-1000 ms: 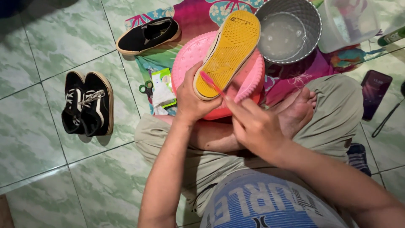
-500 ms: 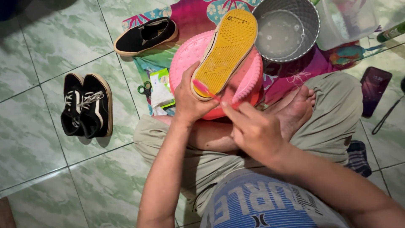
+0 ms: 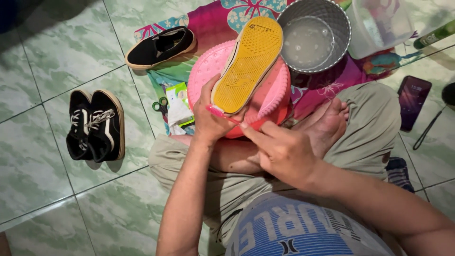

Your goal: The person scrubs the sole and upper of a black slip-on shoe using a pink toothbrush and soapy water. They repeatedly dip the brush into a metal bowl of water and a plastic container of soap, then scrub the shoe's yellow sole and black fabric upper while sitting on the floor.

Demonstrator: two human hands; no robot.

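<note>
A: Head view, nearest first: the right hand (image 3: 284,154) was curled shut around a thin pink brush (image 3: 222,114), its bristle end lying against the heel edge of the yellow rubber sole of a canvas shoe (image 3: 247,64).

B: And the left hand (image 3: 211,121)?

A: Closed around the shoe's heel from the nine o'clock side, holding it sole-up over a round pink plastic basin (image 3: 272,102) resting in the lap.

B: How would one scrub that well?

A: I'd judge short strokes along the rim groove, with the left grip firm so the shoe doesn't twist, and the drips kept over the basin.

B: Farther out?

A: At one o'clock stood a grey textured bucket (image 3: 313,35) holding cloudy water, on a floral mat (image 3: 208,21). At eleven o'clock lay a single black slip-on shoe (image 3: 160,46); at nine o'clock, a pair of black laced sneakers (image 3: 95,125) on the green tiled floor (image 3: 42,57). A dark phone (image 3: 414,102) lay at three o'clock.
</note>
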